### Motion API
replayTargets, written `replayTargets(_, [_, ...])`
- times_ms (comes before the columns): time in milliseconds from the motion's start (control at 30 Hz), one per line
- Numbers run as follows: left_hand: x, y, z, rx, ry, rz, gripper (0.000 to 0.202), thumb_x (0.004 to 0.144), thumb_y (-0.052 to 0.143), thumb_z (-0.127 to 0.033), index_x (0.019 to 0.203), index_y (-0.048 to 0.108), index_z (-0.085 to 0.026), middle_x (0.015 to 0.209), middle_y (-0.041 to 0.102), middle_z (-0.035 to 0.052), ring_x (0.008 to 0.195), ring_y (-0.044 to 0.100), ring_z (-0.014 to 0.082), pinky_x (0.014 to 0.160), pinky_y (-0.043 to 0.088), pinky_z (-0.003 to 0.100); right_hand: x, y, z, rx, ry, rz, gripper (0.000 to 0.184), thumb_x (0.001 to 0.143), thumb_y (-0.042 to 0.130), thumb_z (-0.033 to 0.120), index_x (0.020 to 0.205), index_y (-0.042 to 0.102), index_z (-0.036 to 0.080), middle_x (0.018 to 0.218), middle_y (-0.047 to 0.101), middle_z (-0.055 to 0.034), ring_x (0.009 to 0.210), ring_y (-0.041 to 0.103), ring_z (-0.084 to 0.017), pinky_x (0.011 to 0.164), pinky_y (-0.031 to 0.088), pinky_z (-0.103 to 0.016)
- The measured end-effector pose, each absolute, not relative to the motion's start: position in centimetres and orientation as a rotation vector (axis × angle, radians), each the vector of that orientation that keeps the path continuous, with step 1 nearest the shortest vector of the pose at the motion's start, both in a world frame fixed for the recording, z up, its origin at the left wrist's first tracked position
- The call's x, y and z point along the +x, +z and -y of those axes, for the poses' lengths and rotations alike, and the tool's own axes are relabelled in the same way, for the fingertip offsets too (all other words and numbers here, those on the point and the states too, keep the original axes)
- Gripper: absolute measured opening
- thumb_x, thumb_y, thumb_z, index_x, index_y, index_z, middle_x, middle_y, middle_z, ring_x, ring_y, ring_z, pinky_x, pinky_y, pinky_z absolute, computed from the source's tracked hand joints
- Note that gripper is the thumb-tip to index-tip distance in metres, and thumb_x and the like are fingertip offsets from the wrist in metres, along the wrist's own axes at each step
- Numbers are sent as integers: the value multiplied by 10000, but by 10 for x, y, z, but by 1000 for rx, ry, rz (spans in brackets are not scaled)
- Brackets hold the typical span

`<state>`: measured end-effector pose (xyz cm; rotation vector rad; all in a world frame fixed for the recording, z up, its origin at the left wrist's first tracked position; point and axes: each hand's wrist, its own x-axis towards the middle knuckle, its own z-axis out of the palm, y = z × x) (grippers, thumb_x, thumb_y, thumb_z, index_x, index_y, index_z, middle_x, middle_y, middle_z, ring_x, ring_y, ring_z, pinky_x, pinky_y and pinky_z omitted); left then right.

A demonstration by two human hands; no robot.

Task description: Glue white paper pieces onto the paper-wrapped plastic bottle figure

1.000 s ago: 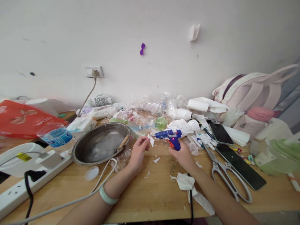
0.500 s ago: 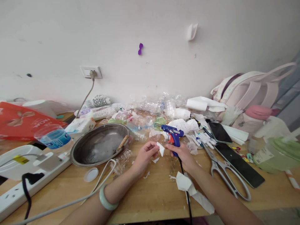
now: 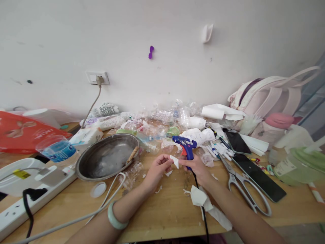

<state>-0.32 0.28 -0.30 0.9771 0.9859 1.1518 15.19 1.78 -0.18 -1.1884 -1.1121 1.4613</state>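
Observation:
Between the fingertips of my left hand (image 3: 158, 168) is a small white piece of paper (image 3: 174, 161), pinched at its left side. My right hand (image 3: 196, 167) is closed round the handle of a blue hot glue gun (image 3: 186, 145) with an orange trigger; its nozzle points up and to the left. The thumb of my right hand reaches toward the paper's right edge; whether it touches, I cannot tell. A black cord (image 3: 204, 217) runs down from the glue gun over the table. Torn white paper scraps (image 3: 200, 198) lie below my right hand.
To the left stand a metal pan (image 3: 101, 159) and a white power strip (image 3: 38, 203) with cables. Large scissors (image 3: 243, 189) and two phones (image 3: 259, 178) lie to the right. Crumpled clear plastic (image 3: 162, 117) lines the wall, and a pink backpack (image 3: 269, 98) sits at back right.
The glue gun and my right hand have shifted slightly left, closer to the paper. The white paper has turned a little in my left fingers.

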Motion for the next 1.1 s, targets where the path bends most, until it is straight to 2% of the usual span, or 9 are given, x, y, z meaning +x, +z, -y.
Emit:
replayTargets(233, [-7, -5, -5, 1033, 1122, -1014, 260, 722, 592, -430, 694, 627, -173, 538, 523, -14, 517, 457, 109, 544, 349, 229, 153, -1, -19, -1199, 1344, 1134, 276, 503, 718, 259, 690, 534, 172, 553, 519, 68, 456, 411, -77, 474, 304, -230])
replayTargets(500, [-8, -6, -7, 1058, 1169, -1032, 266, 694, 629, -438, 660, 605, -176, 530, 483, -35, 514, 443, 103, 539, 345, 217, 153, -3, -21, -1178, 1292, 1224, 295, 512, 714, 262, 723, 523, 183, 573, 530, 69, 441, 427, -82, 451, 339, -232])
replayTargets(1100, [-10, -7, -9, 1071, 1160, -1051, 246, 665, 672, -398, 663, 611, -160, 572, 520, -30, 521, 418, 88, 531, 325, 207, 155, -8, -21, -1177, 1257, 1280, 252, 562, 680, 230, 740, 512, 174, 596, 545, 59, 464, 434, -81, 469, 345, -232])
